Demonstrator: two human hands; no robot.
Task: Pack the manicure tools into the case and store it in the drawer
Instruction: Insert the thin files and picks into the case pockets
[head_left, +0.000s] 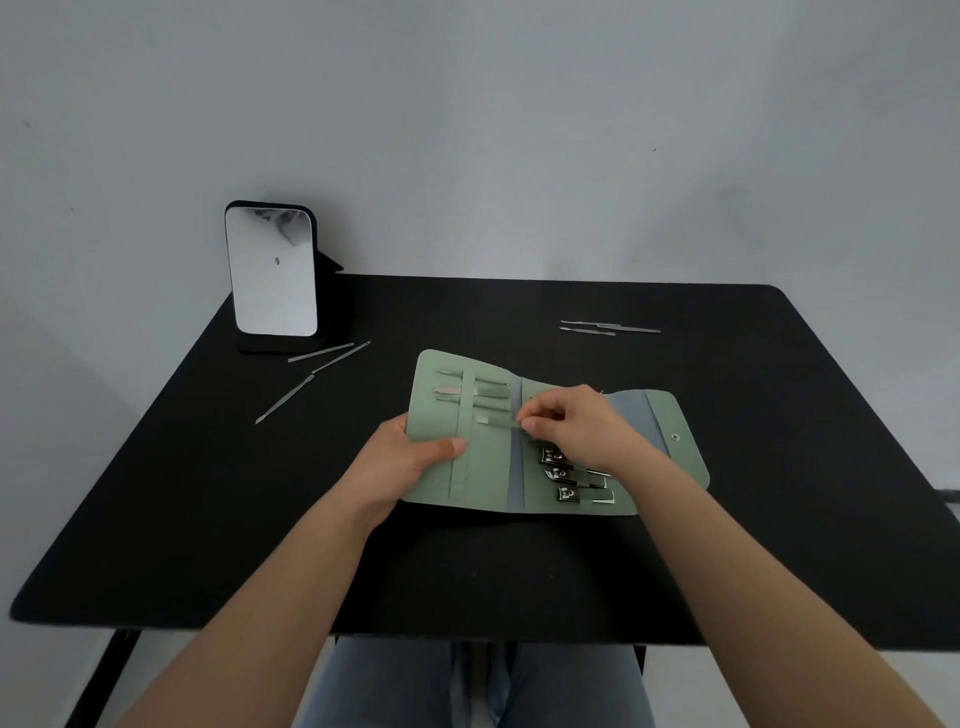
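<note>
A green fold-out case (488, 467) lies open on the black table (260, 509). Its left panel holds several thin metal tools under a strap, and its right panel holds three nail clippers (558, 474). My left hand (410, 462) grips the case's left edge, thumb on top. My right hand (576, 423) pinches a thin metal tool (498, 421) that lies across the left panel, its tip at the strap. Loose tools lie at the left (311, 376) and at the far right (610, 328) of the table.
A small standing mirror (272, 273) is at the table's back left corner, against the grey wall. My legs in jeans (467, 686) show below the table's front edge. No drawer is visible.
</note>
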